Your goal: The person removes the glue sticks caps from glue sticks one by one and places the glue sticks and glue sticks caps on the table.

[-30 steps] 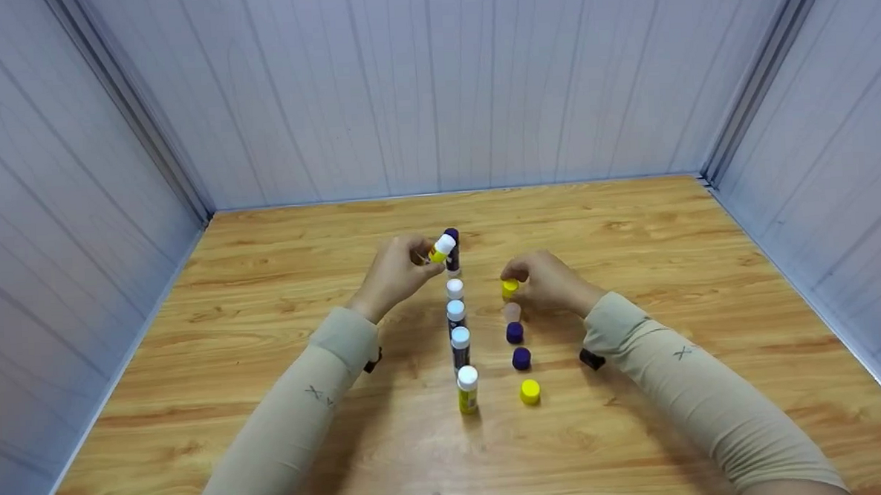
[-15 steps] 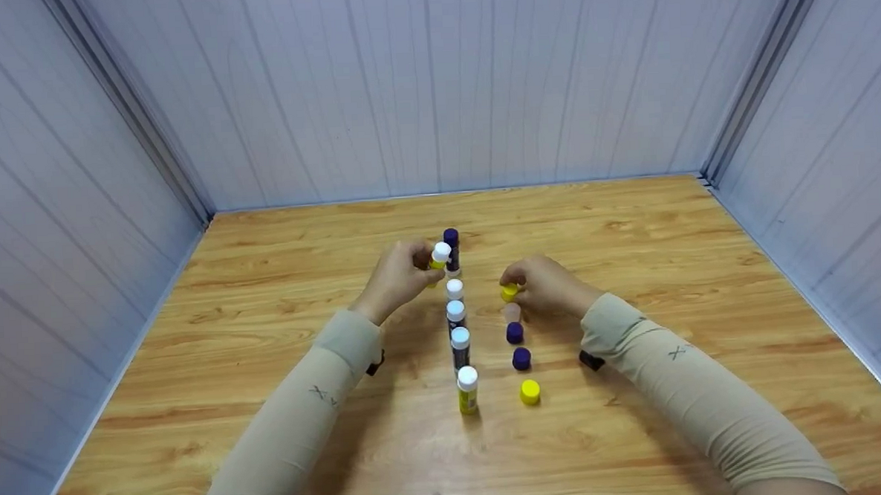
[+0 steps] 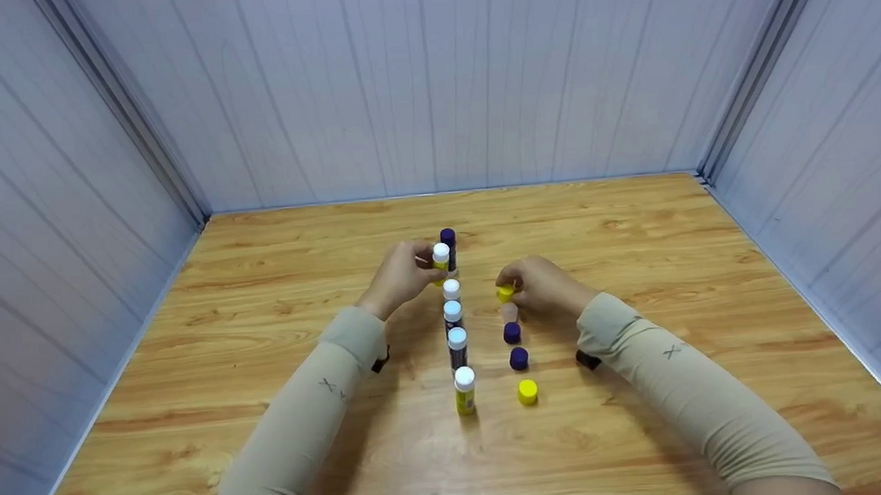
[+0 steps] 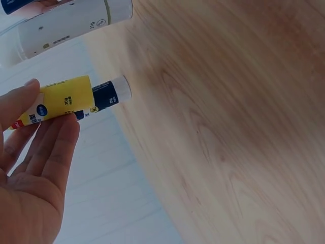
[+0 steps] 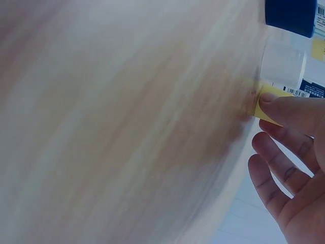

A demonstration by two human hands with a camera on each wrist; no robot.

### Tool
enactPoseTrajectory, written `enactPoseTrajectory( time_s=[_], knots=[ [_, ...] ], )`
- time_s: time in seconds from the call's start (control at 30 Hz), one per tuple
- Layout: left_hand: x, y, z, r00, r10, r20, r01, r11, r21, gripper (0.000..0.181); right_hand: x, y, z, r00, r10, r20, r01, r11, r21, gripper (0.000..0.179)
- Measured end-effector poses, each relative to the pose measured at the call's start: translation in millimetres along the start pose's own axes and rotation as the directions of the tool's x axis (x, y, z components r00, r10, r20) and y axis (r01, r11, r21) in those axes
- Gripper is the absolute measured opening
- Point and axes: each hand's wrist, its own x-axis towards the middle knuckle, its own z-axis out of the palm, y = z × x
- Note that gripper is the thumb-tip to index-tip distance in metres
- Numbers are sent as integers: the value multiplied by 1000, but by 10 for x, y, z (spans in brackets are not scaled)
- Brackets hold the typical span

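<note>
My left hand holds a yellow glue stick between thumb and fingers, upright with its white end up. It overlaps a dark-blue-capped glue stick behind it in the head view. In the left wrist view, the yellow label of the held stick shows between thumb and fingertips. My right hand pinches a yellow cap at the far end of the row of caps. Close by the thumb stands a translucent cap, with a dark blue cap beyond it.
Nearer me in the line stand a white-topped stick, two dark-labelled glue sticks and a yellow glue stick. Dark blue caps and a yellow cap sit to their right. Pale panel walls enclose the wooden table.
The yellow glue stick in my left hand has turned from tilted to upright and come down into the line. My right hand has lowered slightly with the yellow cap.
</note>
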Motion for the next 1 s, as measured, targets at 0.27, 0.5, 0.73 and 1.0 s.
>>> enactPoseTrajectory(
  time_s=[0.27, 0.5, 0.73, 1.0],
  knots=[
    [57, -68, 73, 999, 47, 19, -47, 999, -8, 19, 8, 0, 2, 1000, 20, 14, -21, 1000, 18, 29],
    [89, -133, 117, 996, 46, 78, -45, 999, -13, 17, 17, 1, 0, 1000, -6, 10, 6, 1000, 15, 26],
    [91, -166, 155, 991, 54, 122, -55, 998, 7, 21, 9, 5, 3, 999, -39, -12, 39, 999, -11, 26],
    [92, -159, 165, 990, 14, 144, -14, 1000, 0, 26, 11, 21, 1, 1000, -29, -7, 29, 1000, -11, 26]
  ],
)
